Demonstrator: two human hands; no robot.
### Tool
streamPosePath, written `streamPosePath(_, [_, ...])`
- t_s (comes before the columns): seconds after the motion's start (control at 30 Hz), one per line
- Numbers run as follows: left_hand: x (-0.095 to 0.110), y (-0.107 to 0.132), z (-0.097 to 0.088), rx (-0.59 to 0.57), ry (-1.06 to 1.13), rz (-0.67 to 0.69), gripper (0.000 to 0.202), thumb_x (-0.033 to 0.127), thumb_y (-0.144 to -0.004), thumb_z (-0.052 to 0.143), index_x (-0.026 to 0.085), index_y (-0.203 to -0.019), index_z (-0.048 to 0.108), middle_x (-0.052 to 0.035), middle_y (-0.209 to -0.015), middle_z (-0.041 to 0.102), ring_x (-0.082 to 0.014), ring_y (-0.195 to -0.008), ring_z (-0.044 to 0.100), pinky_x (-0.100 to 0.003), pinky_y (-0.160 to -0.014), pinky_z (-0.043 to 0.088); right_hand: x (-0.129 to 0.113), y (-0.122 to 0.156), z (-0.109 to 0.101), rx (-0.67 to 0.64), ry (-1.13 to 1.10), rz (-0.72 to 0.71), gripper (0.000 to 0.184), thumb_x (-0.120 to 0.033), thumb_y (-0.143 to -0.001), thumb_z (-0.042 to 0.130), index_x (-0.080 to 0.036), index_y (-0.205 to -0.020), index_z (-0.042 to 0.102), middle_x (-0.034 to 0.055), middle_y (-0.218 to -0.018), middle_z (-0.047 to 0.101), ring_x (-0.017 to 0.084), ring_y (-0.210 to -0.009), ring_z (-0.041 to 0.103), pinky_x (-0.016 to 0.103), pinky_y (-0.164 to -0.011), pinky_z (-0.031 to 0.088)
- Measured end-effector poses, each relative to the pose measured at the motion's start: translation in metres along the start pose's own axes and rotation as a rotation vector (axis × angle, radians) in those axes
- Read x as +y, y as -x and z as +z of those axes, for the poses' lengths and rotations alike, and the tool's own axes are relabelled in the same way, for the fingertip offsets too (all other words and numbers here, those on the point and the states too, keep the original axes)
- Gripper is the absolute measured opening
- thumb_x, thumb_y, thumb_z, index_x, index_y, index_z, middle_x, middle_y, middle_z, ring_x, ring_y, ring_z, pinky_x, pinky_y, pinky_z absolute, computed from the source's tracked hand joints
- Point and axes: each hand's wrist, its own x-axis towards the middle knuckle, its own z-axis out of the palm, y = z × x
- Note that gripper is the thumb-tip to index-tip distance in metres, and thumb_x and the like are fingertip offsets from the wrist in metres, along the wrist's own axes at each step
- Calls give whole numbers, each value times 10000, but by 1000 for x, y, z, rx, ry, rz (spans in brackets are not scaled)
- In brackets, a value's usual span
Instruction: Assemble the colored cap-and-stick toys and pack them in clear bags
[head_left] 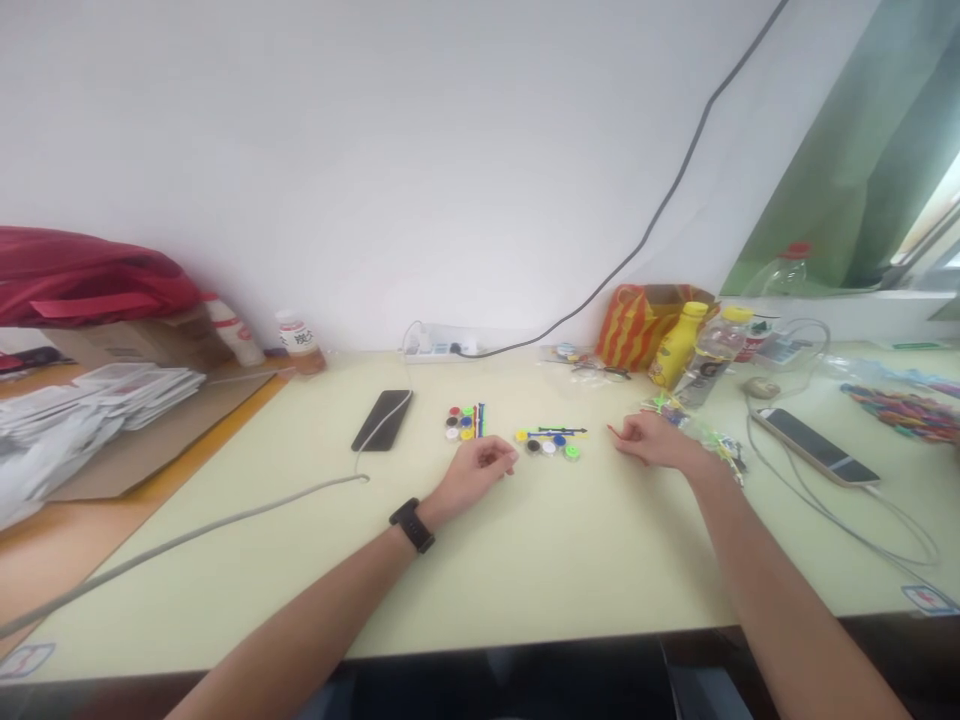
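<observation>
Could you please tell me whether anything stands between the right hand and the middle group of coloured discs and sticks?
Nothing visible does: only tabletop shows between the red piece in the right hand and those discs and sticks.

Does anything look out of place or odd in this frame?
Mildly: a grey cable lies across the dark phone, beyond and left of the left hand, rather than running clear of it. No spill or obvious damage shows.

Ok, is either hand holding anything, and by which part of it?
The right hand pinches a small red piece; one tip sticks out and the gripped part is hidden. The left hand is loosely curled, with nothing visible in it.
</observation>
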Motion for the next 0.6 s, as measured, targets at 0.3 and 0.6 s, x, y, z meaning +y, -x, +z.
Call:
streamPosePath(0.3, [4,1,0,0,-26,2,280,446,-911,659,168,-904,698,-52,-791,705,-174,-747,670,-288,-702,546,-4,-2,19,156,155,74,352,-279,-829,615,-213,-500,509,20,-486,583,164,-525,564,282,-594,385])
streamPosePath(0.6, [8,1,0,-14,-29,-3,276,444,-913,655,172,-882,694,-41,-786,691,-173,-762,677,-290,-726,547,-8,10,18,468,210,17,246,-460,-850,646,-217,-885,656,53,-771,689,231,-735,625,308,-634,376])
